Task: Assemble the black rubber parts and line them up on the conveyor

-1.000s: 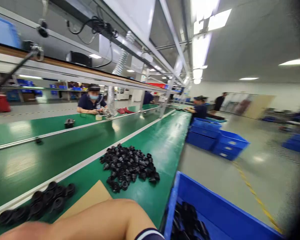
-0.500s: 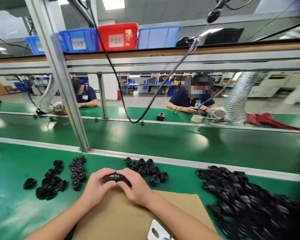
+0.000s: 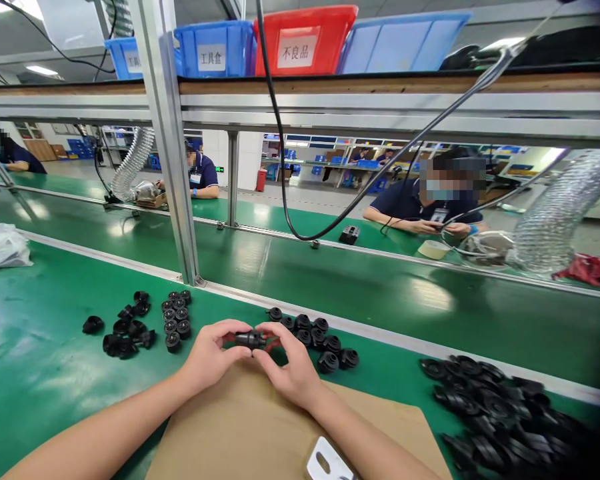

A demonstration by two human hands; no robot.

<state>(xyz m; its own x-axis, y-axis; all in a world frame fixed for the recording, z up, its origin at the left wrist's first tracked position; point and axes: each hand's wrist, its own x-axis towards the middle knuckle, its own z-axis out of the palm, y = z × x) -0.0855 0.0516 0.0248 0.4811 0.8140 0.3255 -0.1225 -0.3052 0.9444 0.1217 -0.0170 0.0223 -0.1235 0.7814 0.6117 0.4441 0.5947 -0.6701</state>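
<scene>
Between my two hands is a small black cylindrical plastic part [image 3: 250, 340], held level above the far edge of a brown cardboard sheet [image 3: 230, 427]. My left hand [image 3: 215, 353] pinches its left end between thumb and fingers. The thumb and fingers of my right hand [image 3: 293, 363] close on its right end. Just beyond my right hand stand several black ringed parts [image 3: 325, 340] in a group. Left of my left hand, short black round parts [image 3: 176, 319] stand in rows, with loose black curved pieces [image 3: 125, 333] farther left.
A large heap of black parts [image 3: 500, 407] lies at the right. A white metal bracket [image 3: 325, 460] rests by my right forearm. A metal post [image 3: 167, 153] rises behind the rows, and a black cable [image 3: 283, 153] hangs ahead. Co-workers [image 3: 430, 200] sit across the green bench.
The view has swung, so the bench and bins appear shifted right. Both hands still hold the black part; my right fingers have shifted along it, and more of it shows now.
</scene>
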